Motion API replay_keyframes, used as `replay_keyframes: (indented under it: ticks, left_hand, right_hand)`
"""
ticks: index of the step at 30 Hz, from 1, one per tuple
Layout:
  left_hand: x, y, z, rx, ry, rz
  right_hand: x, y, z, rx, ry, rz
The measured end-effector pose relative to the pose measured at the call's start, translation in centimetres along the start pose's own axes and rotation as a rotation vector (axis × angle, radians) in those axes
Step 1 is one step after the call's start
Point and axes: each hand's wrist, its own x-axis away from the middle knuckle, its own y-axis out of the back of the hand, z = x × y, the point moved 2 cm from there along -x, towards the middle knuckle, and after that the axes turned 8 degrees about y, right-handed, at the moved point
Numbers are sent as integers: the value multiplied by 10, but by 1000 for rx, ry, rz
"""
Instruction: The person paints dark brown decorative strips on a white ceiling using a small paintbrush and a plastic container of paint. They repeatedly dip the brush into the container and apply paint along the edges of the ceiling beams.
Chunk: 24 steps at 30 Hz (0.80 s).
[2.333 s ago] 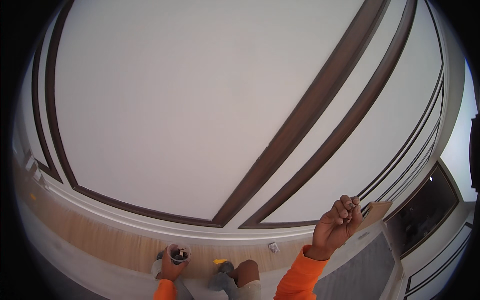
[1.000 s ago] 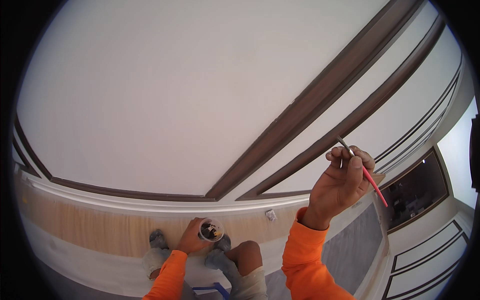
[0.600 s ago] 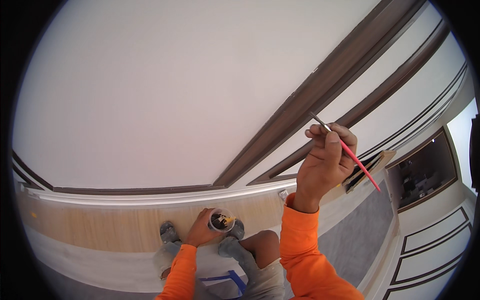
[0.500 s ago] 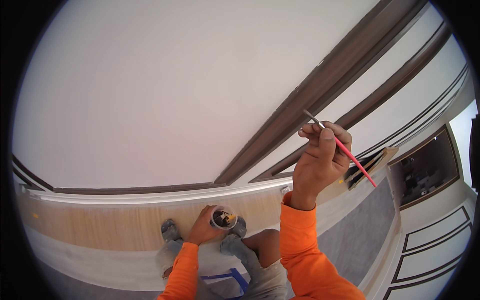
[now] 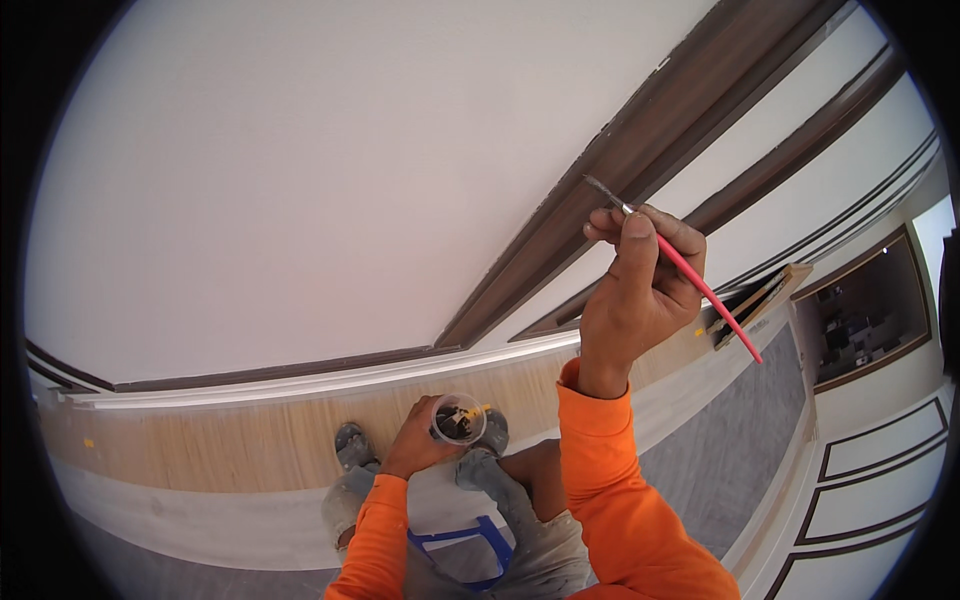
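A thin paintbrush (image 5: 700, 285) with a red handle is pinched in my right hand (image 5: 645, 290), its dark bristles pointing up and left. The bristle tip lies over the dark brown wall moulding (image 5: 560, 215); whether it touches the wood I cannot tell. Lower down, my left hand (image 5: 418, 440) is wrapped round a clear plastic cup (image 5: 462, 440) with dark paint inside. Along the moulding's left edge, the border with the white wall panel (image 5: 300, 180) looks uneven, with a small pale spot near the top.
Below me are my sandalled feet (image 5: 352, 445) and a blue frame-like object (image 5: 490, 550) between my legs. A white skirting (image 5: 290, 390) runs above the light wood floor (image 5: 230, 450). At right, wooden boards (image 5: 755, 300) lean near a dark framed opening (image 5: 868, 315).
My right hand has moved up a little, carrying the brush tip up and left along the moulding. The cup in my left hand has shifted slightly right as the view moved.
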Motion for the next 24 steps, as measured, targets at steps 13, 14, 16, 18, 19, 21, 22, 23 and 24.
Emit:
replay_keyframes:
  ticks: [13, 14, 16, 18, 19, 21, 22, 23, 24]
  left_hand:
    - [0, 0, 3, -25, 17, 13]
    - [0, 0, 3, -29, 8, 12]
    - [-1, 1, 5, -31, 6, 10]
    - [0, 0, 4, -27, 20, 13]
    - [0, 0, 4, -35, 30, 14]
    - [1, 1, -1, -51, 49, 17]
    - [1, 1, -2, -58, 50, 20]
    - [1, 2, -2, -65, 50, 20]
    - [1, 2, -2, -72, 51, 20]
  right_hand:
    - [1, 1, -2, 46, -26, -15]
    - [2, -1, -3, 59, -40, -17]
    - [2, 0, -1, 59, -40, -35]
    - [2, 0, -1, 57, -40, -45]
    - [2, -1, -1, 52, -39, -46]
    - [1, 0, 0, 58, -42, -42]
    - [1, 1, 0, 68, -48, -36]
    - [1, 1, 0, 76, -53, -29]
    - [0, 1, 1, 69, -43, -32]
